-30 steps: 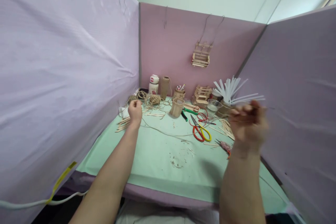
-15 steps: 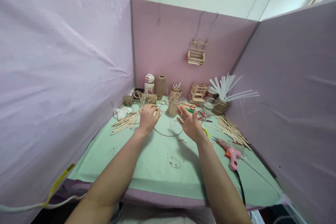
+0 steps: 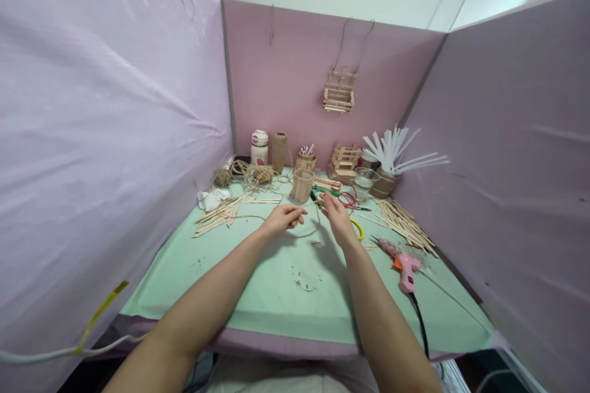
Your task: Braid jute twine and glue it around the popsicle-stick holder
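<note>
Both my hands hover over the middle of the green mat (image 3: pixel 239 282). My left hand (image 3: pixel 282 220) is closed, its fingertips pinched on a thin strand of brown twine (image 3: pixel 302 235) that sags in a loop onto the mat. My right hand (image 3: pixel 336 216) is close beside it, fingers held together, and seems to pinch the other end of the same strand, which rises by its thumb. A small cup made of wooden sticks (image 3: pixel 302 185) stands just behind the hands.
Loose wooden sticks (image 3: pixel 220 213) lie at the left, and more sticks (image 3: pixel 404 225) at the right. A pink glue gun (image 3: pixel 404 265) with a black cord lies near my right forearm. Yellow-handled scissors (image 3: pixel 357 230), a glass bowl (image 3: pixel 367 180), twine balls (image 3: pixel 224 177) and a glue bottle (image 3: pixel 259 146) line the back. Purple partitions close three sides.
My right hand came down from high on the right to the mat's middle. My left hand slid toward me and to the right, and the twine loop now lies between them.
</note>
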The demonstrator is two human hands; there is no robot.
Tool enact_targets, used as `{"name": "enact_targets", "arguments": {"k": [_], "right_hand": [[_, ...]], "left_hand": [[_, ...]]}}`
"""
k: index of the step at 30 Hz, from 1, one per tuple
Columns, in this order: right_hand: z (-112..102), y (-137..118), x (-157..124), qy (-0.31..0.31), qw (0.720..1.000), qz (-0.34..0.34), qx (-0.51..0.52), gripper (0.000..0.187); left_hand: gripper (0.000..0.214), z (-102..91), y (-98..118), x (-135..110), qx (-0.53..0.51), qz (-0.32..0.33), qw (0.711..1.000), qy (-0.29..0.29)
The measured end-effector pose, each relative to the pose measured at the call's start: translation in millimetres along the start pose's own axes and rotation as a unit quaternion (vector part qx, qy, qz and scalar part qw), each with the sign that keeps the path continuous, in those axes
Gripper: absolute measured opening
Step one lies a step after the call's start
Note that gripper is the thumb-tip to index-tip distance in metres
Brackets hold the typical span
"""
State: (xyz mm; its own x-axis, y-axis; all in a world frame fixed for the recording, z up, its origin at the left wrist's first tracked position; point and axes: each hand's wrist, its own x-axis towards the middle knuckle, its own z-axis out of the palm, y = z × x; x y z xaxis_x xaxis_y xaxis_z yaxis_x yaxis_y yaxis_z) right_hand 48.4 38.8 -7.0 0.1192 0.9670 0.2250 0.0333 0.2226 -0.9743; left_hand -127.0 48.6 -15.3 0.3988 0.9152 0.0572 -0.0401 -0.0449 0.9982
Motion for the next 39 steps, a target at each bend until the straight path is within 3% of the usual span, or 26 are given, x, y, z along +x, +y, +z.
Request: {"name": "enact_targets", "arguments": {"k": [2,5,7,9,12,15,19,24,29,34,39], "right_hand": [[-7,6,4,0.028,0.991,-0.005,-0.130,0.052],[-13,5,1,0.046,0.949,-0.009,-0.311,0.044],[-11,-1,-4,0.077,0.926,-0.030,-0.369,0.041],[-3,-7,-9,0.084,0.935,-0.081,-0.336,0.039],[10,-7,-13,-0.007,0.965,-0.154,-0.211,0.040],[18,-2,-14,-0.106,0.975,-0.116,-0.159,0.034],[16,1,-12,-0.044,0.984,-0.079,-0.150,0.034],[11,3,-8,-0.009,0.992,-0.058,-0.114,0.036],[10,4,-9,-0.009,0.977,-0.071,-0.198,0.033],[15,-1,-12,0.033,0.987,-0.055,-0.149,0.033],[26,-4,-19,0.058,0.992,-0.062,-0.098,0.034]], "left_hand": [[0.044,-6.8,5,1,0.003,-0.004,0.999,0.037],[0.039,-12.8,8,1,0.079,-0.001,0.995,0.061],[0.037,-13.0,8,1,0.149,0.018,0.986,0.074],[0.034,-10.5,7,0,0.201,0.049,0.976,0.072],[0.032,-5.3,6,-1,0.214,0.097,0.971,0.035],[0.029,-3.3,6,-2,0.195,0.112,0.974,0.037],[0.020,-6.2,8,-2,0.141,0.093,0.981,0.097],[0.013,-11.1,9,-1,0.115,0.076,0.984,0.113],[0.014,-16.8,9,-3,0.202,0.096,0.966,0.128],[0.019,-13.3,8,-5,0.285,0.128,0.930,0.193],[0.024,-4.8,5,-3,0.182,0.078,0.965,0.174]]}}
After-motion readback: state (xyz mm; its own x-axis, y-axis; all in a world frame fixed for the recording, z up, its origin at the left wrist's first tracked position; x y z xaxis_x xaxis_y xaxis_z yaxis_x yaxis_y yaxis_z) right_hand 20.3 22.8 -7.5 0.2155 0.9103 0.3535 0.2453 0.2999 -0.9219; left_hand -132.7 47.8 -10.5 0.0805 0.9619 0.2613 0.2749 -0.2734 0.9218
